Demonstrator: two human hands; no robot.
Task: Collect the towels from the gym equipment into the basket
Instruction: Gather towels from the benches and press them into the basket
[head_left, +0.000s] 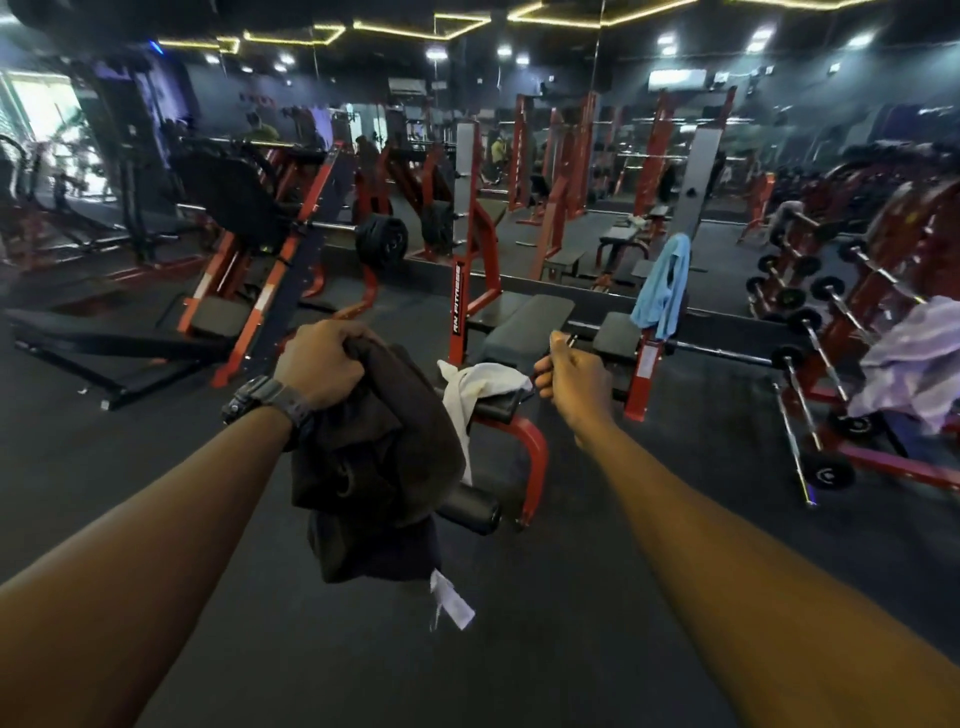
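My left hand (322, 364) grips a bundle of dark brown towels (374, 457) that hangs below it, with a white tag (453, 603) dangling at the bottom. A white towel (480, 382) lies draped over the end of the red-framed bench (524, 325) just ahead. My right hand (574, 384) is at that towel's right edge with curled fingers; whether it holds the cloth is not visible. A light blue towel (665, 283) hangs on the bench's right upright. A lilac towel (914, 358) lies over the barbell rack at the right. No basket is in view.
The red barbell rack (826, 332) with several fixed bars stands at the right. A leg press machine (249, 249) stands at the left. Mirrors and more red racks line the back. A black foam roller pad (470, 506) sticks out at the bench's foot.
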